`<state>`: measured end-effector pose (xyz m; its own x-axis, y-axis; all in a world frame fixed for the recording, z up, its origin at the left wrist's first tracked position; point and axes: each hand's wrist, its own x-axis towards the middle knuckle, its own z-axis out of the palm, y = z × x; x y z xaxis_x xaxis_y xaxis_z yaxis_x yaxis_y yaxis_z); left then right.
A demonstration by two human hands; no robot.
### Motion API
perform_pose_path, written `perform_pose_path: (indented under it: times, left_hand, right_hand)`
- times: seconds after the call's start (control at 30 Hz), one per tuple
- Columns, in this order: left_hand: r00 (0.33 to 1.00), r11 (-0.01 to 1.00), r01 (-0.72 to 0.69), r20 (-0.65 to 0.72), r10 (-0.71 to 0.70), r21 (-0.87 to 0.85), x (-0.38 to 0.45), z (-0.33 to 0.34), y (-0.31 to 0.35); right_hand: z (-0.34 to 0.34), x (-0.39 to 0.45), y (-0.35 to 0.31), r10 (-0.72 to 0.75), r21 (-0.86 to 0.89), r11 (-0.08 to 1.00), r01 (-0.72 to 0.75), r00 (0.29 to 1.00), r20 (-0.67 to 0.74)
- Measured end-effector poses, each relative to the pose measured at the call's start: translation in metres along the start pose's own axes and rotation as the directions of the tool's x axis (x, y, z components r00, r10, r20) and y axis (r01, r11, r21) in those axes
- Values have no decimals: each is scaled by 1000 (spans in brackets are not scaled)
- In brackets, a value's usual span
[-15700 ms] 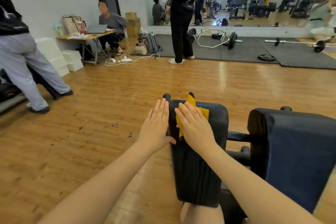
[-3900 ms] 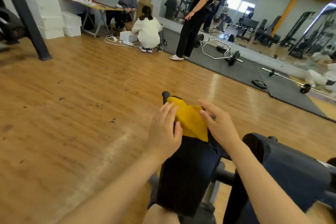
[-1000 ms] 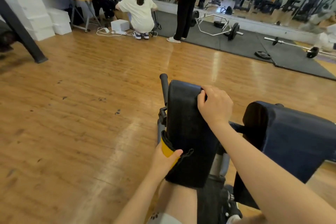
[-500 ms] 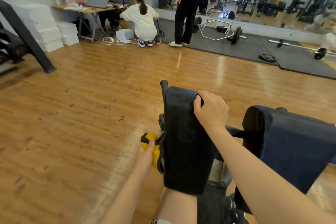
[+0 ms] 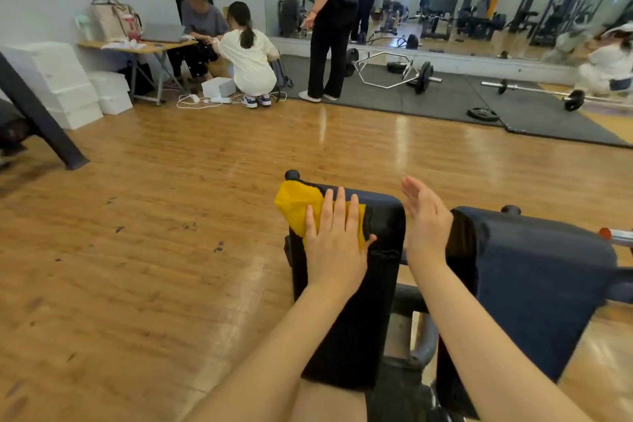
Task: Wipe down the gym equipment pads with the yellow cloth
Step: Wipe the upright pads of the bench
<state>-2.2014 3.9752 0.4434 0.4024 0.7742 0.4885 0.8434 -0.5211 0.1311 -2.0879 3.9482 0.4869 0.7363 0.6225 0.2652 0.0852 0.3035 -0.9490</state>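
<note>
Two hands flat-fingered, left hand point(image 5: 334, 247) pressing yellow cloth point(image 5: 301, 207) onto pad point(image 5: 380, 216), right hand point(image 5: 426, 216) empty

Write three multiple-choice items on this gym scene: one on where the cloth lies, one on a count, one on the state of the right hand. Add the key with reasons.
1. Where does the yellow cloth lie?
A. on the wooden floor
B. at the far left corner of the left dark padded cushion
C. on the right dark padded cushion

2. How many dark cushions stand before the person?
A. one
B. two
C. four

3. What state is the right hand in?
A. open, fingers straight, holding nothing
B. fist round the cloth
C. gripping a barbell

Key: 1 B, the left hand presses the cloth flat there; 2 B, two stand side by side; 3 A, it is edge-on beside the left cushion.
</note>
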Motion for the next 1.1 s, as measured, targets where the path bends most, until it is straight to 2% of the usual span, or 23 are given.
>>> perform_pose_path:
  times: [0.1,0.17,0.2,0.23,0.3,0.37,0.4,0.47,0.57,0.63,0.7,0.73,0.77,0.8,0.83,0.87,0.9,0.93,1.0,1.1]
  left_hand:
    - [973,973,-226,60,223,53,-10,0,-5]
    - [931,929,-363,72,359,69,-17,-1,-13]
    - [931,929,-362,73,357,73,-18,-2,-20]
    - [950,949,-311,51,308,60,-16,-4,-26]
    - [994,994,-107,23,107,-17,-10,-11,-41]
    - [996,995,53,72,-46,-90,-3,-15,-50]
    - [993,993,76,96,-67,-92,-1,-16,-49]
    - [990,997,52,135,-45,-53,-1,-15,-39]
    - [981,999,-33,192,32,6,-3,-12,-20]
    - [971,992,-121,212,111,35,-5,-15,-20]
    - [945,956,-287,185,271,67,-4,-19,-33]
    - [923,938,-344,201,329,43,-3,-20,-42]
    - [917,940,-341,220,333,-1,-3,-24,-50]
    - [928,952,-303,217,303,-32,-3,-27,-58]
    - [942,966,-253,213,259,-56,-3,-29,-63]
    - [949,974,-212,221,224,-77,-4,-31,-66]
    - [949,977,-193,234,209,-91,-5,-31,-68]
    - [947,977,-185,246,205,-102,-7,-32,-70]
    - [946,981,-138,277,171,-135,-9,-34,-80]
    - [936,984,-95,323,141,-153,-11,-41,-96]
  right_hand:
    - [-4,-1,-3,8,-8,1000,-9,998,-61]
    - [-1,-4,-11,-44,-77,996,44,999,0]
    - [1,-7,-15,-89,-129,987,95,994,57]
    - [3,-11,-18,-134,-186,970,156,983,124]
    - [5,-18,-18,-202,-286,919,272,946,253]
    - [6,-24,-11,-215,-354,871,340,913,348]
    - [7,-27,-7,-207,-373,860,347,907,366]
    - [8,-29,-3,-177,-363,885,291,932,315]
    - [9,-24,-3,-80,-248,963,107,990,118]
    - [5,-21,-4,-38,-185,982,38,999,4]
    - [0,-24,-2,-58,-201,978,48,997,-42]
    - [-2,-29,-1,-122,-255,960,114,992,-18]
    - [-2,-35,0,-229,-327,916,234,972,55]
    - [0,-42,1,-340,-384,839,385,923,183]
    - [5,-48,4,-405,-411,743,528,844,352]
    - [11,-53,8,-399,-419,648,636,752,525]
    - [17,-57,12,-324,-435,572,695,679,659]
    - [22,-60,16,-232,-457,522,721,635,737]
    - [27,-59,27,-153,-516,407,754,613,775]
    - [33,-57,34,-172,-575,219,788,611,773]
